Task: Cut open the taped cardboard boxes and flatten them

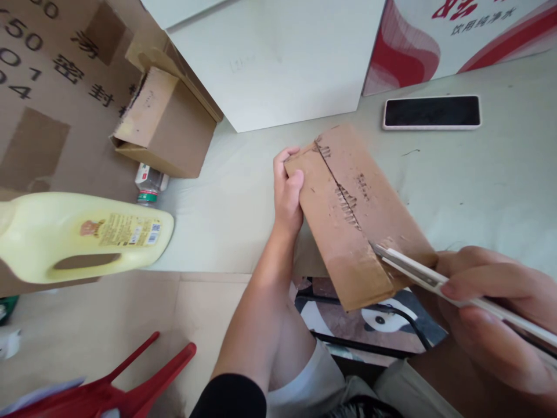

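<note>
My left hand (289,194) grips the far left end of a small brown cardboard box (376,188), thumb on top and fingers curled round the edge. The box is tilted, its near end over my lap. Along its top runs a seam, with torn patches baring the corrugation. In my right hand (491,302) is a white utility knife (430,276), fingers closed round its handle. The blade tip touches the seam close to the box's near end. How deep the tip sits I cannot tell.
Left lie a yellow jug (130,255), a small bottle (148,184) and an open carton (174,125). A white box (278,64) and a red-and-white carton (404,46) stand behind. A phone (432,112) rests at right. Below left is a red plastic stool (139,395).
</note>
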Demonstrator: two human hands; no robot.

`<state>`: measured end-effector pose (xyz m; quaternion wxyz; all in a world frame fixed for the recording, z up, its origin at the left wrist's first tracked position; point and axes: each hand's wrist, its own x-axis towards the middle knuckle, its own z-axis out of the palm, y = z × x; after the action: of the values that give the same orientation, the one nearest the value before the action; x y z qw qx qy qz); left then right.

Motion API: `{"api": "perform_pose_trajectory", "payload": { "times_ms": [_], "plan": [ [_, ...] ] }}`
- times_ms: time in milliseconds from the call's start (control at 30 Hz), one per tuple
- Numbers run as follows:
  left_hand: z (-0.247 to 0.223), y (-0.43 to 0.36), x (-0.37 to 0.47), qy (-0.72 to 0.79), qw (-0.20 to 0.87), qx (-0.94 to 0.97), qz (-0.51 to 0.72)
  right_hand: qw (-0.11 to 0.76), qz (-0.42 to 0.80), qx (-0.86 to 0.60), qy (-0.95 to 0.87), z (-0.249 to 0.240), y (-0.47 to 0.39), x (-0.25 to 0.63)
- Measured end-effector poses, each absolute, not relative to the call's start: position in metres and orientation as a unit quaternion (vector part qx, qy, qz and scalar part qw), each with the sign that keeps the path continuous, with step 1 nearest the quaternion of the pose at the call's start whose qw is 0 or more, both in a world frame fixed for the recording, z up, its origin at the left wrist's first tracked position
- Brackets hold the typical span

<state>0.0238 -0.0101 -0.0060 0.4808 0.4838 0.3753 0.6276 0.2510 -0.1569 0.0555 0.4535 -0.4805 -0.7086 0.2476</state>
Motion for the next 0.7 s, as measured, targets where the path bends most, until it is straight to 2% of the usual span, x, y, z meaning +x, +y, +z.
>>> {"api": "perform_pose_trajectory", "payload": {
  "times_ms": [167, 467, 700],
  "plan": [
    [-0.006, -0.01, 0.023, 0.378, 0.486, 0.479, 0.625, 0.452, 0.233, -0.48, -0.715, 0.054, -0.158, 0.251],
    [-0.004, -0.012, 0.024, 0.373, 0.485, 0.477, 0.631, 0.512, 0.336, -0.449, -0.651, 0.062, -0.161, 0.236],
    [-0.003, -0.012, 0.025, 0.367, 0.488, 0.478, 0.631, 0.499, 0.332, -0.449, -0.663, 0.063, -0.158, 0.239]
  ]
}}
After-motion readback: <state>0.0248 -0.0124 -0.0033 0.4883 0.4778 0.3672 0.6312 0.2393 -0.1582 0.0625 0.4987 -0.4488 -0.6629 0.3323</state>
